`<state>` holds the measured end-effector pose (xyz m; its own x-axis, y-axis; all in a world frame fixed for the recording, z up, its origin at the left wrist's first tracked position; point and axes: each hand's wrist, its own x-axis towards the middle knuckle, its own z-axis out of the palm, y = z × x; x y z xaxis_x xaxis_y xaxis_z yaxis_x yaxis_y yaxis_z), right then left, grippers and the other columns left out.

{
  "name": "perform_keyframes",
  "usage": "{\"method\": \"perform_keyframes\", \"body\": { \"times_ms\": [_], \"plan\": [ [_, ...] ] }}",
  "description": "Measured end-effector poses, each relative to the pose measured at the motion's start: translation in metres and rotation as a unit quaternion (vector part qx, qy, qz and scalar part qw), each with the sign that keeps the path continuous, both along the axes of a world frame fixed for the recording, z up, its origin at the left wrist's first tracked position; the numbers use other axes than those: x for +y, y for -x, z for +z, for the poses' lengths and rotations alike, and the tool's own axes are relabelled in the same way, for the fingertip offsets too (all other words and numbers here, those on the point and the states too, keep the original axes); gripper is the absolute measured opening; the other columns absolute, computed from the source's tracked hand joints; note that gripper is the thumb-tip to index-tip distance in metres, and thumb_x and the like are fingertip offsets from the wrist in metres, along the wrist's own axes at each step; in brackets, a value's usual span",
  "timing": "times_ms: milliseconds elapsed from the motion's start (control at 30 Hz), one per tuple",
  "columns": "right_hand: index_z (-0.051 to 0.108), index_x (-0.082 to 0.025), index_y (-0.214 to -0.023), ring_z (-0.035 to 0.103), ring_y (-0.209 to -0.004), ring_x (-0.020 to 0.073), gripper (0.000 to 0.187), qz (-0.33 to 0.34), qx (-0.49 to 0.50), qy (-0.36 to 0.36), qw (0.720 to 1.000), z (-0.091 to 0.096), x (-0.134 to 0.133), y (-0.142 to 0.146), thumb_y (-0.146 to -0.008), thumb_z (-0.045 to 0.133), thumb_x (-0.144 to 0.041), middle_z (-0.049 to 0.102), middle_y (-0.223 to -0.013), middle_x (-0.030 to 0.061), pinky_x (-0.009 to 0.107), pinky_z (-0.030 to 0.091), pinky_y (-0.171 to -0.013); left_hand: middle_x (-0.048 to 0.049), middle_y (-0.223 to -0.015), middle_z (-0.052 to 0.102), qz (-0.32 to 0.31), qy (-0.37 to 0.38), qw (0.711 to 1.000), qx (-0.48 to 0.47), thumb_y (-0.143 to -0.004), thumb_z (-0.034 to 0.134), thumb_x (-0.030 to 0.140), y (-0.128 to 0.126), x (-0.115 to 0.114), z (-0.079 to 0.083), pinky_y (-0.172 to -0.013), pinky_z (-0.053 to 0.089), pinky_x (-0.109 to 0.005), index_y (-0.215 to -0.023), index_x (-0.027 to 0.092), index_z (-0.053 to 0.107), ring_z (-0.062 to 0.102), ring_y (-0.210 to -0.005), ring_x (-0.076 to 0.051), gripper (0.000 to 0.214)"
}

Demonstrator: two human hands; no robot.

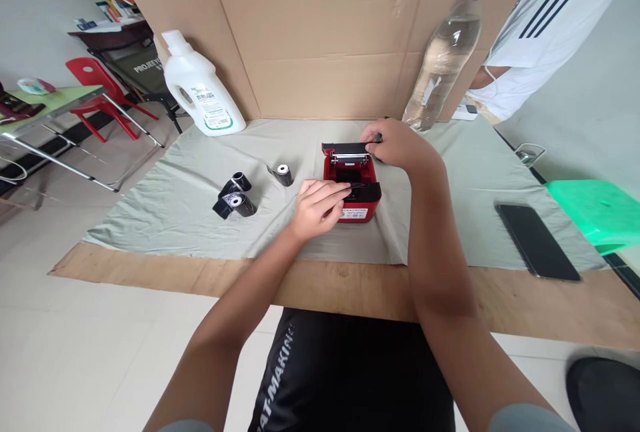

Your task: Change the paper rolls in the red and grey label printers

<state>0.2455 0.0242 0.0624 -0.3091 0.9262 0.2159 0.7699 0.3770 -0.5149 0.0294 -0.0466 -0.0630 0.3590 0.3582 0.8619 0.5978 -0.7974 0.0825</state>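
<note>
Mid-frame, the loosely bent left hand is covering the red-and-black plastic box's edge! Curled right hand is hugging its raised black lid; can't tell either hold.

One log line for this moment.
left hand: at red device front | right hand: at raised lid | black rolls: on cloth, left of red device

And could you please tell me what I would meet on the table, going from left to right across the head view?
White jug, lone dark roll, open red device, blue-capped bottle, black phone.
</note>
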Motion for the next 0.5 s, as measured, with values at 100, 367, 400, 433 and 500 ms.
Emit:
{"method": "perform_keyframes", "body": {
  "times_ms": [100, 367, 400, 433, 500],
  "plan": [
    [0.077, -0.020, -0.099, 0.067, -0.104, 0.0243, 0.024, -0.006, -0.005, 0.003, 1.000, 0.002, -0.001, 0.002, -0.084, 0.061, -0.010, 0.076, -0.114, 0.0073, 0.033, 0.053, -0.088, -0.0048, -0.118, 0.081, -0.013, -0.001, 1.000, 0.009, -0.100, 0.055, 0.019, -0.003, -0.001, 0.000, -0.090, 0.051, -0.040, -0.117, 0.023, 0.074, 0.075, -0.102, -0.020, 0.026],
    [0.076, -0.018, -0.100, 0.067, -0.101, 0.0238, 0.026, -0.005, -0.009, 0.014, 1.000, 0.004, -0.003, 0.003, -0.084, 0.059, -0.009, 0.076, -0.115, 0.0079, 0.033, 0.053, -0.088, -0.0070, -0.131, 0.077, 0.002, -0.004, 0.998, 0.061, -0.103, 0.053, 0.018, -0.018, -0.006, -0.001, -0.096, 0.046, -0.041, -0.131, 0.021, 0.069, 0.070, -0.113, -0.022, 0.033],
    [0.076, -0.019, -0.100, 0.067, -0.103, 0.0240, 0.026, -0.005, -0.011, 0.011, 1.000, 0.004, -0.003, 0.003, -0.084, 0.059, -0.009, 0.076, -0.115, 0.0079, 0.033, 0.053, -0.089, -0.0076, -0.134, 0.075, 0.009, -0.001, 0.998, 0.069, -0.103, 0.053, 0.018, -0.020, -0.007, 0.000, -0.097, 0.045, -0.041, -0.133, 0.020, 0.068, 0.070, -0.115, -0.023, 0.034],
    [0.076, -0.019, -0.099, 0.067, -0.103, 0.0240, 0.025, -0.005, -0.012, 0.007, 1.000, 0.004, -0.003, 0.004, -0.084, 0.059, -0.009, 0.076, -0.115, 0.0078, 0.033, 0.053, -0.089, -0.0081, -0.136, 0.074, 0.016, 0.002, 0.997, 0.076, -0.103, 0.053, 0.019, -0.021, -0.008, 0.001, -0.098, 0.044, -0.042, -0.135, 0.020, 0.067, 0.070, -0.116, -0.023, 0.035],
    [0.076, -0.019, -0.099, 0.067, -0.103, 0.0239, 0.026, -0.009, -0.014, 0.004, 1.000, 0.004, -0.002, 0.005, -0.084, 0.059, -0.009, 0.076, -0.115, 0.0076, 0.033, 0.053, -0.090, -0.0088, -0.140, 0.072, 0.024, 0.013, 0.996, 0.087, -0.104, 0.052, 0.020, -0.022, -0.010, 0.003, -0.100, 0.042, -0.043, -0.137, 0.020, 0.066, 0.069, -0.119, -0.024, 0.036]
  ]
}}
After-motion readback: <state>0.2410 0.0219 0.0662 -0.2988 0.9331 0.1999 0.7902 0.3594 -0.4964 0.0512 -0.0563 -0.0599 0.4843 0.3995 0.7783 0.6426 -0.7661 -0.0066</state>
